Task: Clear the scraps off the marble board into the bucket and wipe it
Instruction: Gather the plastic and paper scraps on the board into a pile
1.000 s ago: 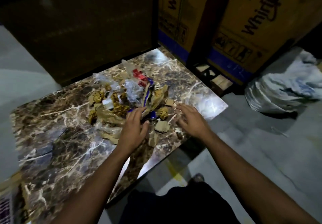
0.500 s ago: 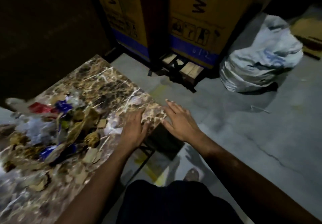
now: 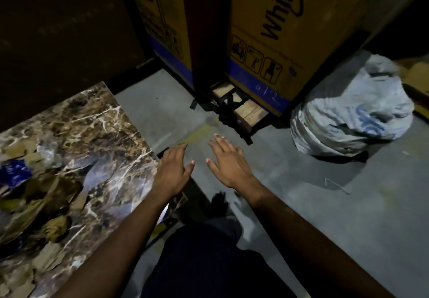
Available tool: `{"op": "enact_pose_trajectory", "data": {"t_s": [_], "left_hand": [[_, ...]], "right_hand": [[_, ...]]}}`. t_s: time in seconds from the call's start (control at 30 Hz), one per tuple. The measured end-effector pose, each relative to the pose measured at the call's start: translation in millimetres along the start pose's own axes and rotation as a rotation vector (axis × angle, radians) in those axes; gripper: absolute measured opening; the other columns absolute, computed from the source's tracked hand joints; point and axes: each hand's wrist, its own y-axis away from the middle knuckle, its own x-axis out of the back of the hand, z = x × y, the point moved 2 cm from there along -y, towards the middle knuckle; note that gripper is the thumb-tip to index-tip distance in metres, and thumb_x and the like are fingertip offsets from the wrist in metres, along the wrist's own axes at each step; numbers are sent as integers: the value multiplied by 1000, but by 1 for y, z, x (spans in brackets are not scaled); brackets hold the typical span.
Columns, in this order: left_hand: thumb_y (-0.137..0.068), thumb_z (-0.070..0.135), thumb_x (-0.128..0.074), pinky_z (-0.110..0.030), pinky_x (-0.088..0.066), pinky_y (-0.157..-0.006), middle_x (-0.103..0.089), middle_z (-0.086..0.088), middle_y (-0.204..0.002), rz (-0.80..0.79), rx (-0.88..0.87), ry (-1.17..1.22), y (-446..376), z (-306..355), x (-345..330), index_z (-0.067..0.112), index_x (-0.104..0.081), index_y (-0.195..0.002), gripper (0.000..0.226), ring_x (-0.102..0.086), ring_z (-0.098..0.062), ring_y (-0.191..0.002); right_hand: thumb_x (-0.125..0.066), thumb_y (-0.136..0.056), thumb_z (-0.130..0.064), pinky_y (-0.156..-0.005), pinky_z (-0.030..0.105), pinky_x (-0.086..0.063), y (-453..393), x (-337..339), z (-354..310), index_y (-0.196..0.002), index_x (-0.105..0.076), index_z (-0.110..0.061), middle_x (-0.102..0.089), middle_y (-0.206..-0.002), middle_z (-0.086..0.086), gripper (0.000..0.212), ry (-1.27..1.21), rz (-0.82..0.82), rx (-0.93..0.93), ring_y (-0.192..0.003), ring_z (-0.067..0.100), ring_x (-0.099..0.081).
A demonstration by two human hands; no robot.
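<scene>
The brown veined marble board (image 3: pixel 97 130) fills the left side of the head view. A heap of scraps (image 3: pixel 39 195), made of cardboard bits, crumpled brown paper, clear plastic and a blue wrapper, lies on its left part. My left hand (image 3: pixel 173 172) hovers with straight fingers at the board's right edge, holding nothing. My right hand (image 3: pixel 228 162) is spread flat over the grey floor, just right of the board, and is empty too. No bucket is in view.
Two tall yellow cardboard boxes (image 3: pixel 278 31) stand behind on wooden blocks (image 3: pixel 248 109). A stuffed white sack (image 3: pixel 352 114) lies on the grey floor (image 3: pixel 348 205) at the right. My dark-clothed legs (image 3: pixel 209 263) are at the bottom centre.
My view has swung to the right, away from the scrap heap. Both hands have left the scraps and moved right, past the board's edge, over the floor.
</scene>
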Motion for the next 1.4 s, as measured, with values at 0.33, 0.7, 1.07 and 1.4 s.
{"op": "enact_pose_trajectory", "data": {"t_s": [0.33,0.7,1.07,1.4], "left_hand": [[-93,56,-32,-51,-35,-110,-44,-11,-152,98,271,-61,-129,-18,22,16,-37,-152,72,-36,-35,-139],[-102,51,-39,-47,-18,-120,-17,-6,-166,54,564,-71,-282,-71,24,19,-14,-160,71,-13,-28,-152],[-102,43,-40,-44,-16,-121,-13,-4,-168,114,932,-16,-362,-153,77,18,-7,-161,72,-7,-26,-154],[-86,35,-69,-43,-35,-110,-38,-12,-157,-12,1134,163,-447,-338,50,13,-35,-153,78,-32,-31,-147]], "right_hand": [[-40,-102,-48,-117,51,-27,-173,55,55,-155,-28,-24,-21,-166,1,60,85,-73,143,-154,21,-17],[-33,-99,-55,-118,53,-27,-416,63,57,-157,-26,-23,-20,-167,2,67,146,-209,418,-154,23,-18],[-45,-102,-44,-118,47,-23,-602,41,-59,-158,-26,-22,-20,-167,6,63,345,-515,902,-153,25,-19],[-43,-96,-44,-103,50,-44,-739,-91,-150,-151,-44,-17,-42,-156,11,61,497,-681,1039,-140,32,-43]]}}
